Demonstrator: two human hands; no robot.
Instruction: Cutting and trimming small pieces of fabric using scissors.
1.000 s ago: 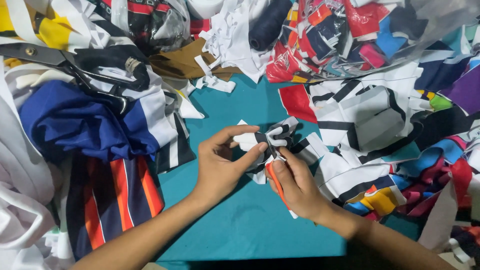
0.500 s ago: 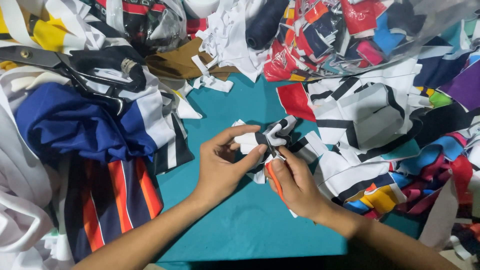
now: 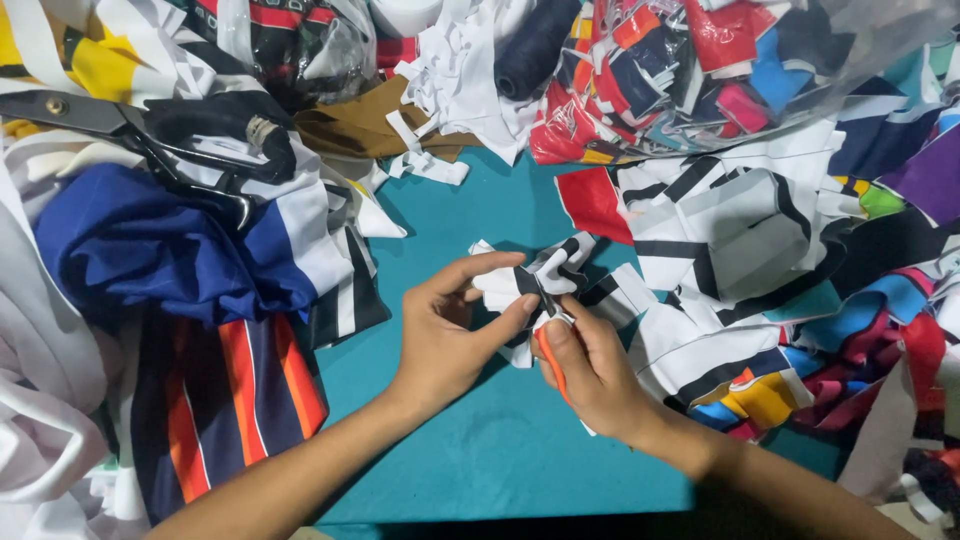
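Teal cloth covers the table (image 3: 480, 470), and right over it the left hand (image 3: 445, 335) is pinching a small black-and-white fabric scrap (image 3: 535, 280) while the right hand (image 3: 590, 370) grips a little orange-handled snipper (image 3: 550, 355) with its tip at the scrap. Off to the left sits a blue, white and orange striped shirt (image 3: 190, 290) with big black scissors (image 3: 150, 140) on top. Further back there's a clear bag of colourful scraps (image 3: 720, 70) and a dark thread spool (image 3: 535, 45).

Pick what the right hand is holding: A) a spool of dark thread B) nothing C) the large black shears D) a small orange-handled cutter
D: the right hand grips a small orange-handled cutter against the black-and-white fabric piece; the large black shears lie apart at upper left.
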